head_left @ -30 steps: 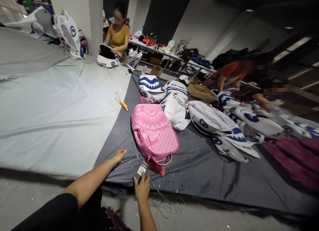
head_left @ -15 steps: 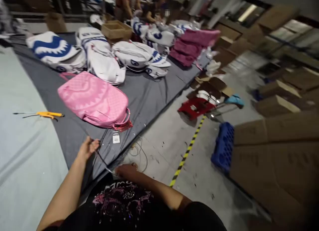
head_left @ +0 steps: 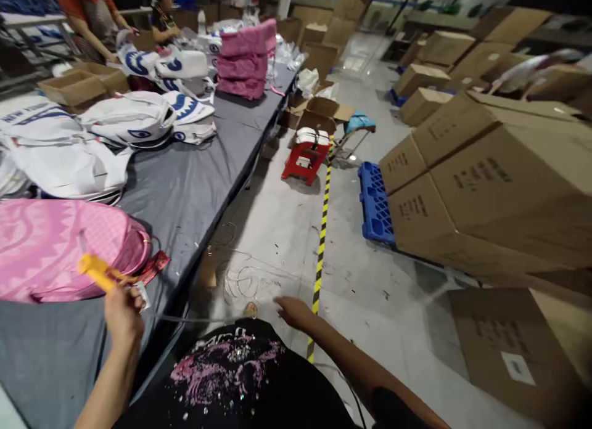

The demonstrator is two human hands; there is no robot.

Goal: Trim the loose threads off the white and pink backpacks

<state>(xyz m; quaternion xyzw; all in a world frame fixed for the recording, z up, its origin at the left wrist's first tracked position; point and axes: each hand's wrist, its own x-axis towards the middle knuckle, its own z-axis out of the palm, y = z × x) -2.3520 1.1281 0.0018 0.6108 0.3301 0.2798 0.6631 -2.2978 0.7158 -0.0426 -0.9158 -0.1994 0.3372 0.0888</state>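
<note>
1. The left hand [head_left: 123, 312] is closed around a yellow tool [head_left: 98, 272], which overlaps the pink backpack [head_left: 60, 244] in view.
2. The right hand [head_left: 292, 312] hangs over the floor [head_left: 282, 232]; whether it grips anything, I cannot tell.
3. Beside the left hand, a white tag [head_left: 143, 294] is unreadable.
4. The pink backpack lies on the grey-covered table [head_left: 185, 201].
5. Beyond, a white bag's [head_left: 50, 145] lettering begins "NEW".
6. Printing on the cartons [head_left: 481, 176] is blurred.
</note>
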